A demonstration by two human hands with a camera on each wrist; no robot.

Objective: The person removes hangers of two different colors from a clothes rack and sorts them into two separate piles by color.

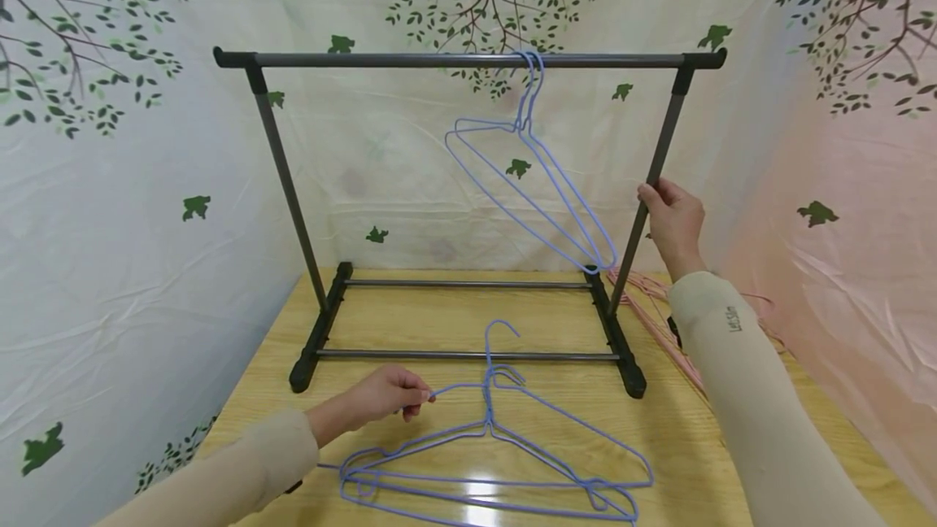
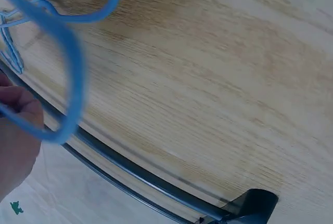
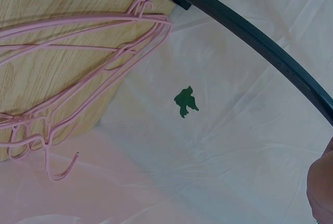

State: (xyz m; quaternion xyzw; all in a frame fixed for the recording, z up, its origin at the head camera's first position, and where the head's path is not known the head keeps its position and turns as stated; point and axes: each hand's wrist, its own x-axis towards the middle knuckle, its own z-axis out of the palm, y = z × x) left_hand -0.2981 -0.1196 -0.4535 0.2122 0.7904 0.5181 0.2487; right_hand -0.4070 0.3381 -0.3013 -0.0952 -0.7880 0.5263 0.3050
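Observation:
A black clothes rack [image 1: 410,61] stands on the wooden table. My left hand [image 1: 381,398] pinches one arm of a blue wire hanger [image 1: 457,386], whose hook points up in front of the rack's lower bars. In the left wrist view, the hanger's bent end [image 2: 78,88] loops past the hand [image 2: 18,140]. Beneath it, several more blue hangers [image 1: 468,481] overlap on the table. Two or so blue hangers [image 1: 523,122] hang from the top bar, right of its middle. My right hand [image 1: 675,222] holds the rack's right post [image 1: 662,145], partway up.
Pink hangers [image 3: 67,19] lie in a pile at the table's right edge, behind my right forearm, with one hook sticking past the edge. The rack's black feet [image 1: 631,376] rest on the table [image 1: 410,320]. Leaf-printed cloth [image 1: 395,161] encloses the back and sides.

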